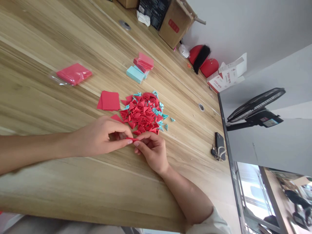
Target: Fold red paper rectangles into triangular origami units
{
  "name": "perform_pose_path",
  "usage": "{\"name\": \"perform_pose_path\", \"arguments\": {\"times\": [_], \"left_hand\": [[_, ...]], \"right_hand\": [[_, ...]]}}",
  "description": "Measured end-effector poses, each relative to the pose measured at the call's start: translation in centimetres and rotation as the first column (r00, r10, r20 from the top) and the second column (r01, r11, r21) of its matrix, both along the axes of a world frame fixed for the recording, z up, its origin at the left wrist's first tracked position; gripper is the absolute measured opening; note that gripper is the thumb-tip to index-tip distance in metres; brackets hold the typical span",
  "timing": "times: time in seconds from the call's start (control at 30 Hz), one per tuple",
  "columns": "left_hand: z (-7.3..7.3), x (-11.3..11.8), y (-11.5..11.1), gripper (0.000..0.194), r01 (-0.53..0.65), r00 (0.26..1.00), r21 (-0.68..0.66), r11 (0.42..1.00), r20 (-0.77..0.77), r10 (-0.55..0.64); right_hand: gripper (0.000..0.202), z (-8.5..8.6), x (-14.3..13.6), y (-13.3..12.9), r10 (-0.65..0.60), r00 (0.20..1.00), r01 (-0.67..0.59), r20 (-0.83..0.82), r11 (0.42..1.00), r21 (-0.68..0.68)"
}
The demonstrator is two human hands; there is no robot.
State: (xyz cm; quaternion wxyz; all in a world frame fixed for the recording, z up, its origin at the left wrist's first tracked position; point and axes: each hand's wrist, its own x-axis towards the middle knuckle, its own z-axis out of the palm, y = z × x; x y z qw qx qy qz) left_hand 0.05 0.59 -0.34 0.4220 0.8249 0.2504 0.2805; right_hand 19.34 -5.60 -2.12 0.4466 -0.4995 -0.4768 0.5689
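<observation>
My left hand [104, 136] and my right hand [152, 149] meet just in front of the paper pile, pinching a small folded red paper [132, 139] between thumbs and fingers. The paper is seen nearly edge-on, so its exact fold is hard to make out. Right behind the hands lies a heap of folded red paper triangles [142, 113], with light blue triangles [161, 123] mixed in along its right side. A ring of joined red pieces [150, 97] rests at the back of the heap. Flat red paper squares [110, 100] sit to the left of it.
Farther back are a plastic-wrapped red paper pack [74, 74] and stacked red and blue paper packs [135, 74]. A phone [219, 141] with keys [217, 153] lies near the right edge, by a black fan [255, 107]. Cardboard boxes [175, 22] line the back.
</observation>
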Motion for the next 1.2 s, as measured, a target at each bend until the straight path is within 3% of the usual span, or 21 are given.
{"name": "perform_pose_path", "arguments": {"times": [0.17, 0.4, 0.6, 1.2], "left_hand": [[-0.1, 0.09, 0.11, 0.018, -0.034, 0.999, 0.06, 0.998, 0.013, 0.033], [-0.12, -0.03, 0.03, 0.02, 0.021, 1.0, -0.033, 0.999, 0.016, -0.02], [0.03, -0.05, 0.29, 0.026, 0.027, 0.999, -0.001, 1.0, -0.03, -0.027], [-0.08, 0.13, 0.12, 0.012, 0.072, 0.997, -0.182, 0.981, -0.001, -0.074]], "right_hand": [[0.026, -0.09, -0.05, 0.05, -0.012, 1.0, 0.012, -0.02, 1.0, 0.019], [0.03, 0.09, -0.01, 0.0, 0.014, 1.0, -0.014, -0.015, 1.0, 0.021], [0.032, 0.19, -0.22, -0.03, 0.013, 1.0, -0.012, -0.028, 0.999, 0.037], [0.028, 0.05, -0.23, 0.03, 0.026, 0.999, -0.025, -0.033, 0.999, 0.042]]}}
